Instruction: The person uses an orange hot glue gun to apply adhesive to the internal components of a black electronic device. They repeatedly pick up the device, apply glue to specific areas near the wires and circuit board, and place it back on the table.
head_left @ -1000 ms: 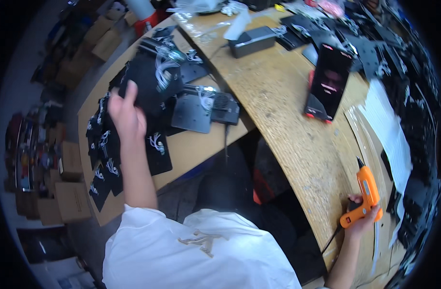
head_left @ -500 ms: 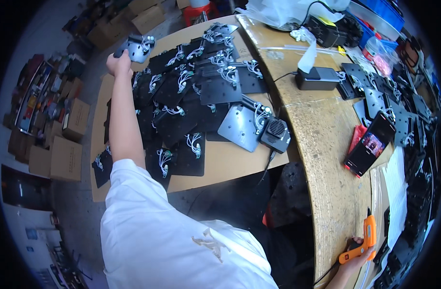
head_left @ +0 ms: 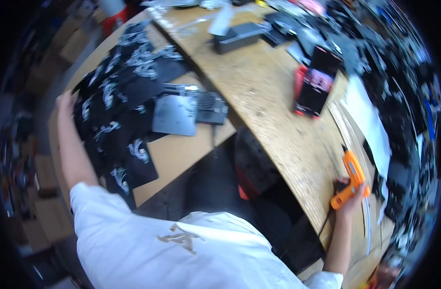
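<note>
My right hand [head_left: 353, 201] grips an orange hot glue gun [head_left: 356, 176] by its handle over the wooden bench, its dark nozzle tilted up and away. At the far left, my left hand [head_left: 65, 101] reaches to the outer edge of a spread of black plates [head_left: 129, 91] bearing white wires. Motion smears its fingers, so I cannot make out whether they hold a plate. Nearest the bench on that cardboard-topped surface lies a shiny grey plate [head_left: 174, 115], beside a small black device with a vented grille [head_left: 211, 108].
A phone [head_left: 319, 82] with a lit screen leans on a red holder [head_left: 300, 79] on the bench [head_left: 263, 101]. Behind it stands a black box [head_left: 237, 37]. More plates and parts [head_left: 321, 38] are heaped along the right, near a white sheet [head_left: 369, 115].
My view has swung to the right. My left hand, which held a wired plate up over the far edge, is now lower beside the pile. The glue gun stays in my right hand.
</note>
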Tool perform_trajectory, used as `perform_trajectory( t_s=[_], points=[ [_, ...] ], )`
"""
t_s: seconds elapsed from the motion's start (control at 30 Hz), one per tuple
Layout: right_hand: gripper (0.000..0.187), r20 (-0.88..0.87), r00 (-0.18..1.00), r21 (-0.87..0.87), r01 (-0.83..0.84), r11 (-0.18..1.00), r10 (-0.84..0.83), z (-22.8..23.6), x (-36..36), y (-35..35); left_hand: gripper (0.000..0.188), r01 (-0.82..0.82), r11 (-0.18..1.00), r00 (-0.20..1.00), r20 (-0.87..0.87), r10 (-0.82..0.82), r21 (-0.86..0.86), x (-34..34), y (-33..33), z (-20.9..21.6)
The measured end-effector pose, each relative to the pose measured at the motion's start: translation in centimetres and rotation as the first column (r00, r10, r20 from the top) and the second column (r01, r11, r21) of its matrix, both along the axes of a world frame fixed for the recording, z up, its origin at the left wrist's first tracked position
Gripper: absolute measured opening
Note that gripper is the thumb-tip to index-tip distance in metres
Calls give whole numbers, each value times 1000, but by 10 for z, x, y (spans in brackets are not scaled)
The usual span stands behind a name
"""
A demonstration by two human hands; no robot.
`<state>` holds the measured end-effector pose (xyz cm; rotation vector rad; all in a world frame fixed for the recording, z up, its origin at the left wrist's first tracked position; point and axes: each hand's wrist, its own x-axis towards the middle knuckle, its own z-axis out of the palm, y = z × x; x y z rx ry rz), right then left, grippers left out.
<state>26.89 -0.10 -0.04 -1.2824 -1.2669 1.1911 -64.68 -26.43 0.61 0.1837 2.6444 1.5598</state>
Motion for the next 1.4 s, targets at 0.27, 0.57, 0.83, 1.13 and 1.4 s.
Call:
perform_trajectory(
  t_s=[0.27, 0.57, 0.83, 1.13, 1.4],
  points=[
    [43, -182, 963, 24, -197, 980, 198, -13, 4, -1, 34, 123, 908, 555, -731, -397, -399, 158, 59, 175],
    [35, 49, 959, -76, -274, 959, 278, 5, -6, 2, 21, 839, -80, -416, -539, -733, -539, 591, 316, 159],
    [35, 187, 936, -15, -301, 953, 299, 39, 6, -1, 71, 556, -588, -823, -290, -489, -587, 907, 427, 134],
    [24, 126, 922, 89, -377, 922, 365, 28, 0, -5, 72, 596, -507, -720, -136, -680, -623, 992, 443, 103],
    [16, 190, 906, 28, -390, 920, 378, 11, 5, -1, 43, 758, -312, -621, -488, -613, -573, 953, 425, 111]
  ],
)
